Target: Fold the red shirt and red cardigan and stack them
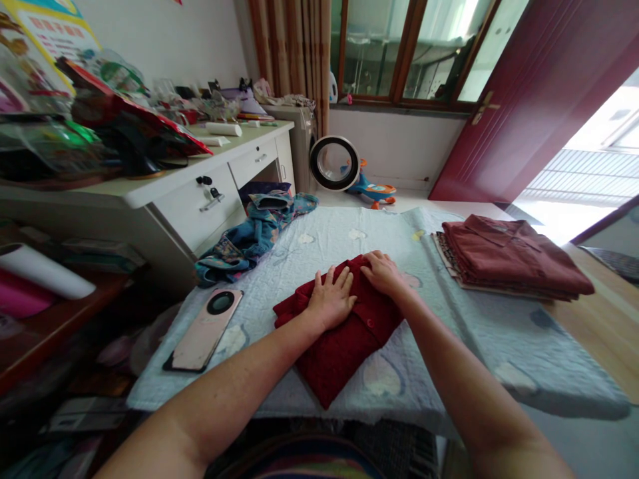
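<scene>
A dark red buttoned garment (344, 356), folded into a compact bundle, lies at an angle on the pale blue cloth (419, 372) that covers the table. Flat on its upper left part rests my left hand (332, 299), fingers spread. My right hand (382, 271) lies on the far right edge of the garment, its fingers reaching over the collar end and partly bent. One button shows below the right wrist. Neither hand lifts the garment off the table.
A phone (207, 332) lies at left, with a crumpled blue patterned garment (254, 233) behind it. Folded brown-red clothes (514, 256) are stacked at right. A white desk (194, 199) loaded with items stands left; a front-loading washer with its round door (334, 163) open is behind.
</scene>
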Demonstrator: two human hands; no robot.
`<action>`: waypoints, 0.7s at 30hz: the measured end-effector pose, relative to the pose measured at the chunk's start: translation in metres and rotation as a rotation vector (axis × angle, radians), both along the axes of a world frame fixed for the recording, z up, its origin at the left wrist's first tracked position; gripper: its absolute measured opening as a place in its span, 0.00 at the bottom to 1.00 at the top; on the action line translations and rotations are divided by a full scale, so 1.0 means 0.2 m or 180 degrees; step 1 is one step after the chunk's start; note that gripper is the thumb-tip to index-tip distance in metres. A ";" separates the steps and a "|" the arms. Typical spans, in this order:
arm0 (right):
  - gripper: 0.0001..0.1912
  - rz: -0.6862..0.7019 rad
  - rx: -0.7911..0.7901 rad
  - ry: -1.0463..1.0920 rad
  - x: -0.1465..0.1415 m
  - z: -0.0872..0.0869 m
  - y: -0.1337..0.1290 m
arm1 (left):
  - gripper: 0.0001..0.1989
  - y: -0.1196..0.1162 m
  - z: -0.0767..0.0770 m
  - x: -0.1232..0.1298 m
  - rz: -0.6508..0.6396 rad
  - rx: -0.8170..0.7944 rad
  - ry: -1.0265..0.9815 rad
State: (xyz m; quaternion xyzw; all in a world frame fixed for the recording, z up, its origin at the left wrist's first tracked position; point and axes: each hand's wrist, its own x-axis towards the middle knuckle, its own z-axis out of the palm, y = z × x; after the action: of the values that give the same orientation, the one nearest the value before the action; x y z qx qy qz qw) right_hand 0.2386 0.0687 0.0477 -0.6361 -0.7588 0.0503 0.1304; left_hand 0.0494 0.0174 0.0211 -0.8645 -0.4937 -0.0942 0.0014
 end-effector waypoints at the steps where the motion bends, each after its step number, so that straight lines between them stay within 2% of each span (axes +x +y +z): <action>1: 0.17 0.0082 -0.0139 0.0046 -0.01 -0.01 -0.01 | 0.30 0.00 0.00 0.00 0.0005 -0.0023 -0.0016; 3: 0.19 0.0110 -0.0355 0.0275 -0.01 -0.04 -0.01 | 0.30 0.01 0.02 0.00 0.0010 -0.0097 -0.0049; 6: 0.19 0.0059 -0.0573 0.0765 0.03 -0.04 0.01 | 0.30 0.00 0.08 -0.03 -0.0099 -0.0299 -0.0109; 9: 0.19 -0.0180 -0.0655 0.0963 0.11 -0.01 0.03 | 0.30 -0.04 0.17 -0.13 -0.0226 -0.0309 -0.0277; 11: 0.22 -0.0380 -0.0768 0.1000 0.17 0.02 0.01 | 0.29 -0.10 0.20 -0.24 -0.0117 -0.0125 -0.0432; 14: 0.22 -0.0551 -0.1070 0.1047 0.25 0.03 -0.01 | 0.31 -0.19 0.18 -0.42 0.0372 -0.0078 -0.0677; 16: 0.22 -0.0613 -0.1269 0.1112 0.27 0.04 -0.03 | 0.35 -0.25 0.14 -0.53 0.0553 -0.0372 -0.0996; 19: 0.21 -0.0767 -0.1693 0.1406 0.27 0.03 -0.03 | 0.43 -0.31 0.09 -0.61 0.0781 -0.0917 -0.1549; 21: 0.21 -0.0855 -0.2029 0.1742 0.26 0.03 -0.03 | 0.48 -0.32 0.08 -0.63 0.1055 -0.1068 -0.1885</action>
State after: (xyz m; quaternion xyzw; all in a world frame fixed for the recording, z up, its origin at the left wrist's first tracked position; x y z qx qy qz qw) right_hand 0.2911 0.0632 0.0532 -0.7008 -0.5535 0.4311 0.1292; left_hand -0.0772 -0.0466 0.0365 -0.6964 -0.6145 -0.2564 -0.2678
